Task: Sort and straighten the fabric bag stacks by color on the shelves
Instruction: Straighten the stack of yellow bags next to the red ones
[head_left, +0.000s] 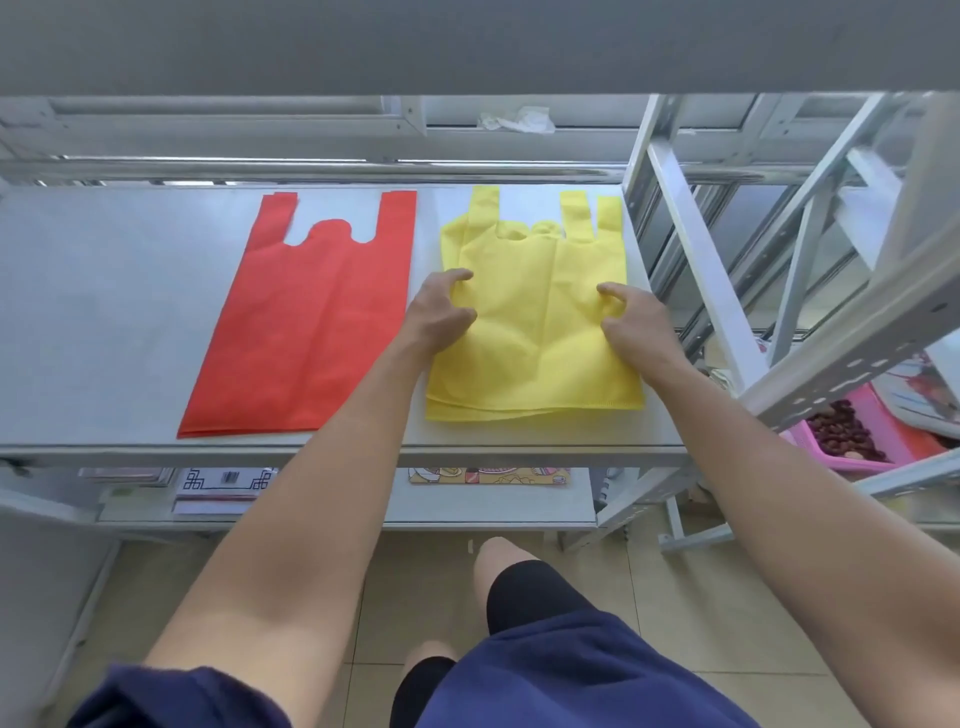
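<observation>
dark blue shorts (571, 670) and bare knees fill the bottom of the view above a beige tiled floor (675, 613). both bare forearms reach up from there to a grey metal shelf (104, 312).

the yellow bag stack (535, 353) lies flat on the right part of this shelf, handles pointing away from the person. its layers are fanned unevenly, so several handle loops and lower edges show. the left hand (441, 312) sits on the stack's left edge, fingers bent, with thumb and forefinger narrowly apart and gripping the top layer. the right hand (631, 322) grips the right side in the same way, fingers curled, and the fabric puckers a little at its thumb.

the red stack (301, 322) lies just beside the yellow one on the left, flat and slightly tilted, handles also away from the person. the two colours do not overlap.

a lower shelf holds a printed yellow card (488, 475) and a white packet (223, 483). to the right, on a neighbouring rack, a pink basket (893, 436) holds dark reddish pieces. a crumpled white wrapper (517, 120) rests on the frame behind the shelf.
</observation>
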